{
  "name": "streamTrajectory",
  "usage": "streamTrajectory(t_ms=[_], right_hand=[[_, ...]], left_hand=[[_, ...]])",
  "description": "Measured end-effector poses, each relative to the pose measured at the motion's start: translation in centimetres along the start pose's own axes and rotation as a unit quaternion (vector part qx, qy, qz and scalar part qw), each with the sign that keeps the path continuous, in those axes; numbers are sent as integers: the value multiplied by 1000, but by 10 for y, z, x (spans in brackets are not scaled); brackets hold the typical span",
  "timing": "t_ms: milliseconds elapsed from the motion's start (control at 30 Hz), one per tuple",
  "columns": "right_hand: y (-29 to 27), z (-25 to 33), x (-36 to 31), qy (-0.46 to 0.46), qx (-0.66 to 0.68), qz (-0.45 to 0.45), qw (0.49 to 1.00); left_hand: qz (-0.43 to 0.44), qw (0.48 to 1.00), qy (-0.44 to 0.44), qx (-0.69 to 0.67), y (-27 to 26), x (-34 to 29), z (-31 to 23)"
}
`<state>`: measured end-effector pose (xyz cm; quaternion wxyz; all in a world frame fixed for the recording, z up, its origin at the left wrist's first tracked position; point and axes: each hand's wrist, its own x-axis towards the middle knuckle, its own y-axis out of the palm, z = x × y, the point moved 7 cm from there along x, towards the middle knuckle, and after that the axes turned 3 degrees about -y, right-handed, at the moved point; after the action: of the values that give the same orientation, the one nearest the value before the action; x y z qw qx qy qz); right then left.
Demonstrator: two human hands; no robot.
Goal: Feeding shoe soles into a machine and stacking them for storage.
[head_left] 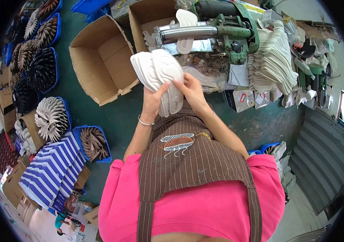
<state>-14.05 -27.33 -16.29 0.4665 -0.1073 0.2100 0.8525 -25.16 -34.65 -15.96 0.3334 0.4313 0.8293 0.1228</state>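
Note:
A fanned stack of white shoe insoles (152, 70) is held up in front of my apron. My left hand (154, 100) grips the stack from the left, thumb lying across its front. With fingers pinched at the stack's right edge, my right hand (191, 92) holds the insoles too. Just beyond, a green machine with a shiny metal roller (190, 33) stands on the workbench. One white insole (186, 20) lies over that roller, and another insole (199, 76) rests on the bench near my right hand.
An open cardboard box (99, 60) stands left of the bench, with a second box (155, 18) behind it. Tall piles of white insoles (274, 60) fill the bench's right side. Blue bins (103, 155) of insoles line the left. Far off at lower left is another person (60, 221).

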Motion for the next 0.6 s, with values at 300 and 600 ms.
streamTrajectory(t_ms=[300,600], right_hand=[[-48,14,47,-36,-53,-104,992],[-74,19,49,-11,-72,-153,986]], left_hand=[[52,990,-70,-115,7,-1,6],[97,972,-65,-202,18,-2,-4]])
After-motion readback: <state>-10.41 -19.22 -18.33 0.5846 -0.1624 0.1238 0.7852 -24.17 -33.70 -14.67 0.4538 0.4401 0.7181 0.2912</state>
